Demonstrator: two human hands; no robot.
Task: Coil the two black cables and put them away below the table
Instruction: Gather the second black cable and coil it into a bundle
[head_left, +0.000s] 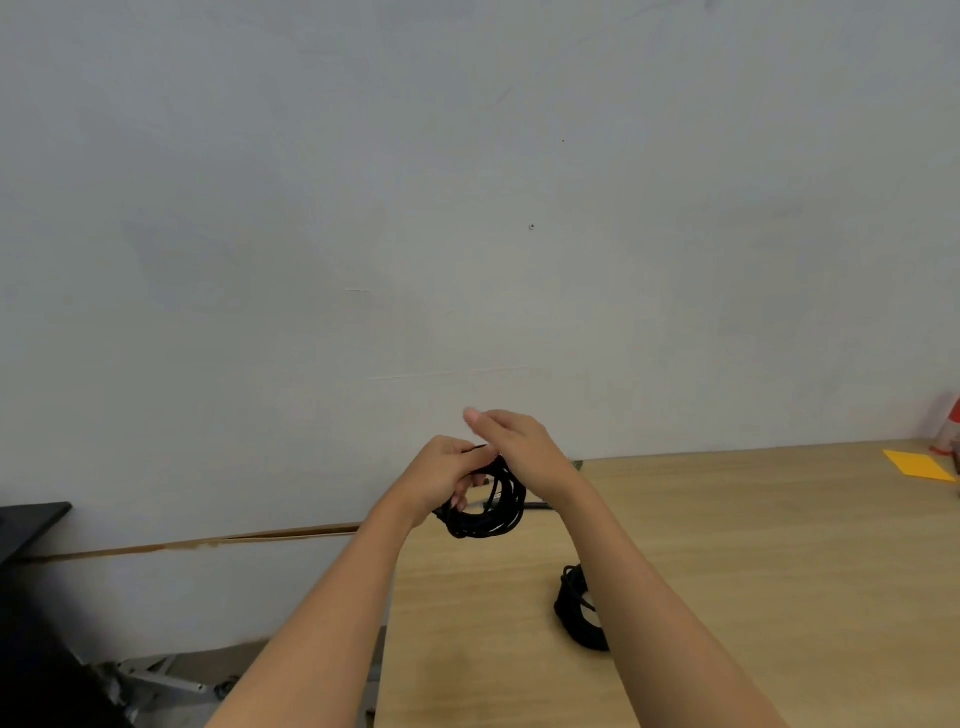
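Table (727, 571): light wood-grain, matt. Cable coil (488, 514) and second cable coil (579, 616): black, matt. Wall (467, 182): smooth matt paint. Sheet (917, 465): yellow paper. Frame (156, 673): grey metal.

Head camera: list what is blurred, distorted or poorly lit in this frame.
Head view: motion blur smears the fingertips of the right hand. Head view: the held cable coil and the second coil on the table read as near-featureless black. Head view: the wide-angle lens bows the table's far edge. Head view: soft, even light, no glare.
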